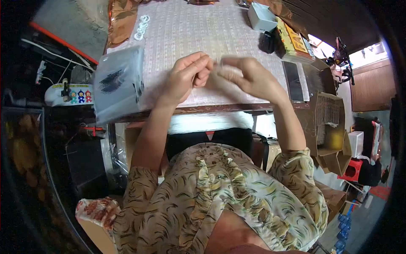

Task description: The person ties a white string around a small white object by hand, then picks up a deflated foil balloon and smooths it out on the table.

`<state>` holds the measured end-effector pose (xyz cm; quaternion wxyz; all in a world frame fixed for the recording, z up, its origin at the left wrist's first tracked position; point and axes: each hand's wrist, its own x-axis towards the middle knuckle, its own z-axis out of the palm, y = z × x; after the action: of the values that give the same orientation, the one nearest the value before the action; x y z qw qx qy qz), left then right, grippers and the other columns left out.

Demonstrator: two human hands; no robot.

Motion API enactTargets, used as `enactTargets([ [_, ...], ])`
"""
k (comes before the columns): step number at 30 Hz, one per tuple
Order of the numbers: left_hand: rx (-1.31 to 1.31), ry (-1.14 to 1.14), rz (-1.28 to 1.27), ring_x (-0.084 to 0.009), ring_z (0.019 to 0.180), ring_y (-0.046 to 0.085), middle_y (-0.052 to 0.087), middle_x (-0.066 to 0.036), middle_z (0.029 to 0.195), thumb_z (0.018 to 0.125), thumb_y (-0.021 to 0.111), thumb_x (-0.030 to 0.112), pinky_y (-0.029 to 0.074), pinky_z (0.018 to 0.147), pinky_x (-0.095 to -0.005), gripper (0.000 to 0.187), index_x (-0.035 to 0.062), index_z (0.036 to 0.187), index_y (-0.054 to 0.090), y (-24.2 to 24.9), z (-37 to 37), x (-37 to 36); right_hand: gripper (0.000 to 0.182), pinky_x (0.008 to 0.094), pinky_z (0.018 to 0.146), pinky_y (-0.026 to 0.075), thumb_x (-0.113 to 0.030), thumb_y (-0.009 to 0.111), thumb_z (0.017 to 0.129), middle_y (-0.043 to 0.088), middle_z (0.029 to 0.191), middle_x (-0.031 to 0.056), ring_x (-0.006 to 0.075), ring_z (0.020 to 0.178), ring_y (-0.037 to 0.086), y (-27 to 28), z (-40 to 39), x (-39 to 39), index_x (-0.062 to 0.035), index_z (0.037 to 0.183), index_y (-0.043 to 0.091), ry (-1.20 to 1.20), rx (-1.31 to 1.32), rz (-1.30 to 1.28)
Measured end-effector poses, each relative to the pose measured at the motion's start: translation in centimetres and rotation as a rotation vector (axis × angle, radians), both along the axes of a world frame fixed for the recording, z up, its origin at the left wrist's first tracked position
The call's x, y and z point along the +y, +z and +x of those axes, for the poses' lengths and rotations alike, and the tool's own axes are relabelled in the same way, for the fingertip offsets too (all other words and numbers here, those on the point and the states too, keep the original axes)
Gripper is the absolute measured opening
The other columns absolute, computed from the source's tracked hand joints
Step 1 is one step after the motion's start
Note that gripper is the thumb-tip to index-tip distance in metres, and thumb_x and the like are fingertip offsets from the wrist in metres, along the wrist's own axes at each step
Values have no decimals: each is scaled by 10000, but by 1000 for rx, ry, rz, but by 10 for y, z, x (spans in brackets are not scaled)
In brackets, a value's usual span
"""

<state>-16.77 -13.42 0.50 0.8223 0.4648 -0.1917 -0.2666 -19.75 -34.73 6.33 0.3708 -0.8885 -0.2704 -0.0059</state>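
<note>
Above the near part of a table with a pale patterned cover [190, 25], my left hand [189, 76] is closed, its fingers curled together around something too small to make out. Close to its right, my right hand [249, 76] is smeared by motion, so its fingertips and anything in them cannot be told. Left of my left hand lies a stack of clear plastic bags [118, 80] with dark marks, partly over the table's front edge. Small white rings [142, 27] lie in a row at the back left of the cover.
At the back right are a white open box [261, 17], a dark small object [267, 42] and a yellow printed box [292, 38]. A dark flat item [292, 80] lies at the right edge. Beside the table stands an open cardboard box [327, 127].
</note>
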Motion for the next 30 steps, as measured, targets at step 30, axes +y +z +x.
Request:
enactTargets([
  [30, -536, 88, 621, -70, 762, 594, 640, -17, 835, 1006, 525, 58, 494, 673, -241, 151, -32, 967, 639, -15, -4, 15, 193, 271, 721, 557, -120, 630, 965, 750, 889, 143, 164, 795, 715, -26, -1, 9, 43, 968, 732, 216, 699, 642],
])
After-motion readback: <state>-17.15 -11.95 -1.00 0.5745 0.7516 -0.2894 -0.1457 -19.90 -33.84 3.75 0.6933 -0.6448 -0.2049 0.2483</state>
